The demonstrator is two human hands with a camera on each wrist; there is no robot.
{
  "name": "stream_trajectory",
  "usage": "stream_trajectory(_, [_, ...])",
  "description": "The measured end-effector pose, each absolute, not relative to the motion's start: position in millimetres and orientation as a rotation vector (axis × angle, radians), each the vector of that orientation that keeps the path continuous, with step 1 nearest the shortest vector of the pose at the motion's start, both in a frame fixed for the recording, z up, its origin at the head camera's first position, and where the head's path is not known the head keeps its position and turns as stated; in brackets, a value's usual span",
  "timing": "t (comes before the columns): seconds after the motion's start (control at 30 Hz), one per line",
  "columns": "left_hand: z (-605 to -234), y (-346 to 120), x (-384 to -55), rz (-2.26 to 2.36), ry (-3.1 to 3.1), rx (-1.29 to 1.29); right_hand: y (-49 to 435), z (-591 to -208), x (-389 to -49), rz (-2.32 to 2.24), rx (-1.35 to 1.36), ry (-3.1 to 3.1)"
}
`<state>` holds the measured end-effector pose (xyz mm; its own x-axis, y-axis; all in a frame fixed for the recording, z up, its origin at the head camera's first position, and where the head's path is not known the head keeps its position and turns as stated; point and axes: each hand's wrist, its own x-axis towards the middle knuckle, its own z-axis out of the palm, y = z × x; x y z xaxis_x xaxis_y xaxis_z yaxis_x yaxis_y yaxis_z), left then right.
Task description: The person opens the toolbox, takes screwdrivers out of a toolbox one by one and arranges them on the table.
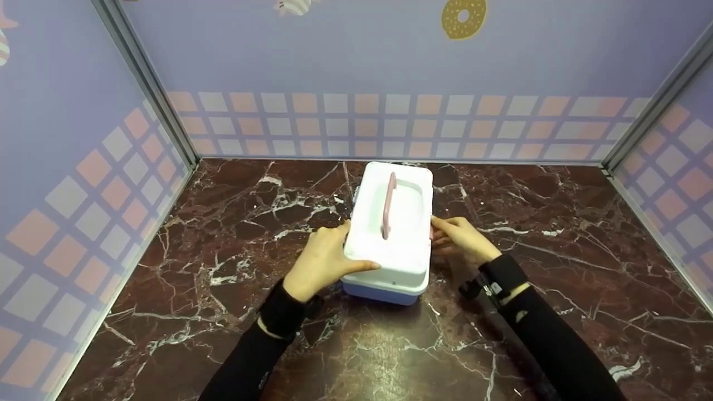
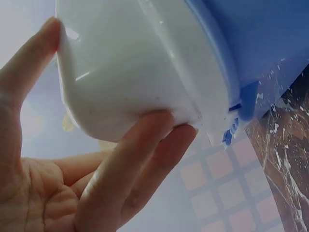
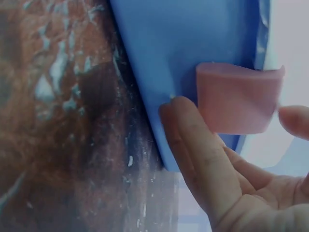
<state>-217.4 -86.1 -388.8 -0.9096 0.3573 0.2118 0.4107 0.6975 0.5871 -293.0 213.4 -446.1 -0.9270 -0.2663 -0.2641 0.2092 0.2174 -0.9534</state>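
From the head view, the box stands on the desk, the left hand gripping its white lid, the right hand alongside. Left wrist: thumb and fingers span the lid. Right wrist: loosely extended fingers touch the blue side by a pink latch.

White-lidded blue box — closed, pink handle on top — stands upright on marbled tabletop.

You wear black sleeves and black wrist straps; your right strap carries a small dark module.
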Motion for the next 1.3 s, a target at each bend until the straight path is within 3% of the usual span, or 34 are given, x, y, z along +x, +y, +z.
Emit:
stream_trajectory(0.93, [-397.7, -67.4, -208.4, -0.803, -2.697, -0.649, 202.5, -455.6, -290.4, -1.773, -0.181, 2.157])
stream_trajectory(1.3, [-396.5, -66.2, -207.5, -0.833, -2.691, -0.656, 202.1, -459.6, -288.9, -1.937, -0.101, 2.026])
